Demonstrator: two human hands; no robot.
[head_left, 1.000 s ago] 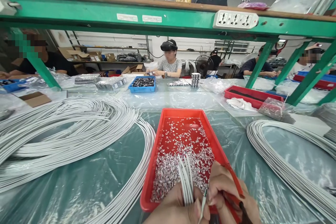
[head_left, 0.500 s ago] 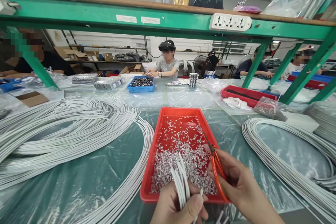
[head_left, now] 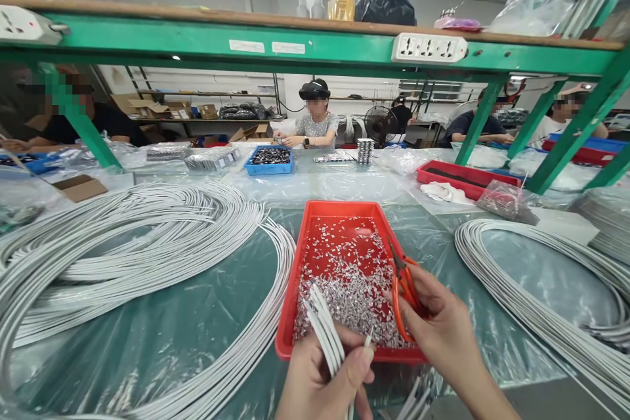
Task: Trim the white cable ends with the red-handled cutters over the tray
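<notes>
Down at the near edge, the left hand [head_left: 319,377] grips a small bunch of white wires [head_left: 325,331], their ends fanning over the near rim of the red tray [head_left: 295,275]. Just right of it, the right hand [head_left: 438,328] is closed around orange cutters [head_left: 403,285], tips over the tray's silver bits [head_left: 352,289]. Wire coils [head_left: 138,243] crowd the left; a second bundle [head_left: 536,289] lies right, leaving bare plastic sheet [head_left: 221,315] between.

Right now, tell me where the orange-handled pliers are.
In the head view, the orange-handled pliers sit in the right hand, low and right of centre, over the red tray's right side.
</notes>
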